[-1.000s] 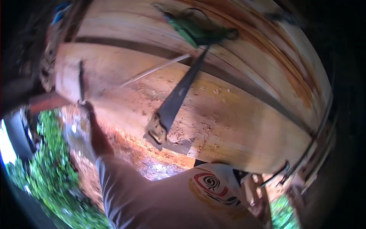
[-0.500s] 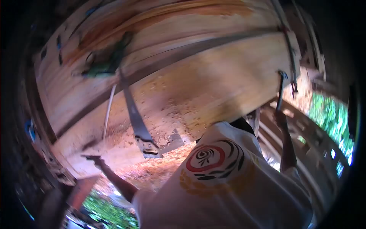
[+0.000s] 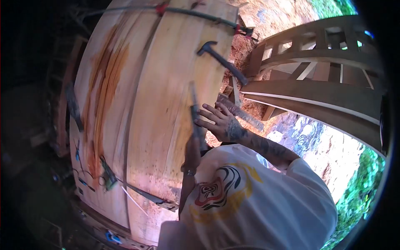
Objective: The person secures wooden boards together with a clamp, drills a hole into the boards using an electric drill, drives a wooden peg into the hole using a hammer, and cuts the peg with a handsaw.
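One narrow tool (image 3: 193,102), blurred near the centre of the frame, is grasped in the left hand (image 3: 194,141), a dark wristband (image 3: 188,171) just below it. The tattooed right hand (image 3: 225,125) is spread with its fingertips right at the tool; whether they touch it cannot be told. A pale plank (image 3: 154,125) runs beneath the tool, spanning the frame from top to bottom. Above the hands, at upper centre, a hammer (image 3: 223,62) rests with its head on the plank and its handle reaching past the edge, near reddish shavings (image 3: 242,50). A clamp bar (image 3: 200,16) with red fittings crosses the top of the frame. At lower left of centre lies a handsaw (image 3: 146,194), near a thin stick (image 3: 134,201) and a green-and-black object (image 3: 109,176) too small to identify. A slatted wooden structure (image 3: 308,90) occupies the right side.
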### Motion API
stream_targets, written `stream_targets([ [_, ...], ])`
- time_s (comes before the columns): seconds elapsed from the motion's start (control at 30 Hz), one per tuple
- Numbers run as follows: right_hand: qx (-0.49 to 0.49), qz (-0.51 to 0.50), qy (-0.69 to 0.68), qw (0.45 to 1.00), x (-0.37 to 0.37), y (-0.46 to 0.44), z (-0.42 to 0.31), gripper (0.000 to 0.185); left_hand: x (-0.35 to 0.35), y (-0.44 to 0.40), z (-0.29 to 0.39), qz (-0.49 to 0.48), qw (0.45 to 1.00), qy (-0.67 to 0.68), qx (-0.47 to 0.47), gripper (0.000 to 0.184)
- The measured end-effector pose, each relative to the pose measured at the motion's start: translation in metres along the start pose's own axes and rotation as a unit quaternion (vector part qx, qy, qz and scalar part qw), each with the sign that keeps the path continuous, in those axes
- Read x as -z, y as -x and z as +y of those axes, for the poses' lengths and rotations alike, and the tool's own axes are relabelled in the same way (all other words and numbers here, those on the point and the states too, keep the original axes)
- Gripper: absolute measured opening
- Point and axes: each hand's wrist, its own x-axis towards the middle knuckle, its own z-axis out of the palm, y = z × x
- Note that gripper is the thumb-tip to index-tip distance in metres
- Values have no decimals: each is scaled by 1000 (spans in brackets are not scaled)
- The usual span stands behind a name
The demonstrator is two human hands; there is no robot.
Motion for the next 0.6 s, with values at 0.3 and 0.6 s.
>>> stream_targets([
  [0.3,-345,266,-298,849,54,91,292,30,-181,-265,152,-136,940,-278,-144,23],
  [0.6,-295,574,-521,559,113,56,483,30,-204,-556,110,4,698,-611,-372,65],
])
